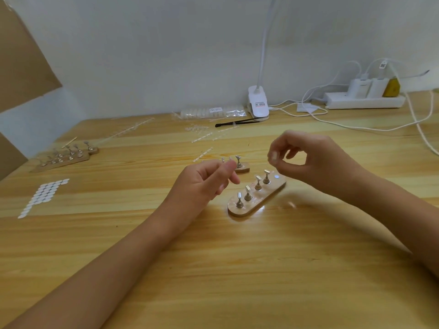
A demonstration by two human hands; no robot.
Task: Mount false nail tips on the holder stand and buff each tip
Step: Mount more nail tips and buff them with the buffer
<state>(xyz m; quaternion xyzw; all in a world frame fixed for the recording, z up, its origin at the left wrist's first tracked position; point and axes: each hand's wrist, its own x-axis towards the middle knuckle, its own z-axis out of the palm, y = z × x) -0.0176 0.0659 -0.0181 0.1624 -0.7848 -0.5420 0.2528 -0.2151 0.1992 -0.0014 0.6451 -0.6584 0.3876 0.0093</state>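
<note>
Pinching right hand (308, 157): holds nail tip (273, 158).
Holder stand (240, 210): just below; right hand nearer.
Left hand (204, 184): curled; hold unclear.

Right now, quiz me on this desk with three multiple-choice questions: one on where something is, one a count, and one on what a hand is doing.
1. Where on the table does the sheet of white dots lie?
A) at the far left
B) at the far right
C) at the near edge, in the middle

2. How many pegs stand on the nearest holder stand?
A) two
B) four
C) seven

3. What is the right hand doing?
A) lying flat on the table
B) pinching a small pale piece above the stand
C) clenched in an empty fist

Answers:
1. A: the sheet lies well to the left of both hands.
2. B: four pegs stand in a row, and the far end spot has none.
3. B: thumb and forefinger meet on the piece, in the air over the stand's far end.
</note>
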